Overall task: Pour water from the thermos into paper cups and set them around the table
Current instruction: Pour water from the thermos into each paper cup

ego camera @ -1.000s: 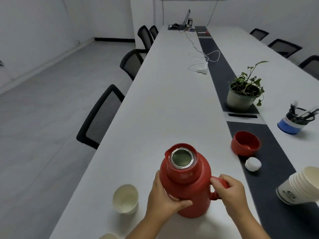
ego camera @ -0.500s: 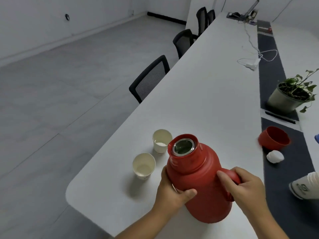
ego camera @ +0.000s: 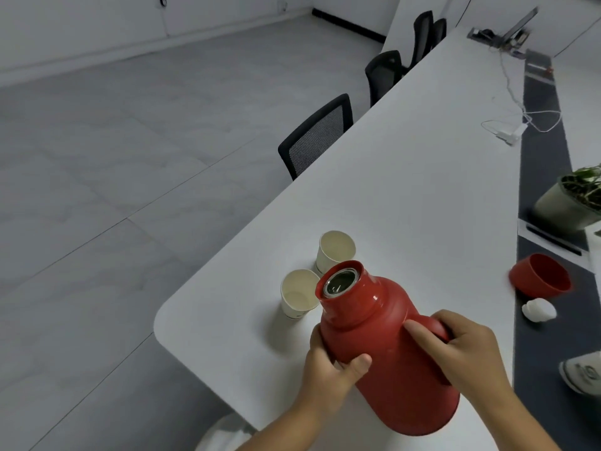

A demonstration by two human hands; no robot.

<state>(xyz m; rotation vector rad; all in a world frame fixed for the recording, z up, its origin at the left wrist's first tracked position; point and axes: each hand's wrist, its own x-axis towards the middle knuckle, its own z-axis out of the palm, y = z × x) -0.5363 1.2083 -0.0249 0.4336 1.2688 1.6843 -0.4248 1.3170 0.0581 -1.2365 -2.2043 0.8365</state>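
The left hand (ego camera: 328, 366) grips the body of the red thermos (ego camera: 387, 349), and the right hand (ego camera: 468, 349) holds its handle. The thermos is tilted, with its open mouth just above the nearer paper cup (ego camera: 297, 297). A second paper cup (ego camera: 335, 252) stands just beyond it on the white table (ego camera: 406, 190).

A single head-worn camera looks forward and steeply down from above the rounded near end of the long white desk (ego camera: 406, 196). It sits close over the tilted glossy red thermos (ego camera: 390, 346), which fills the lower centre. The wide lens faces along the desk's length, with grey tiled floor (ego camera: 113, 174) at left.
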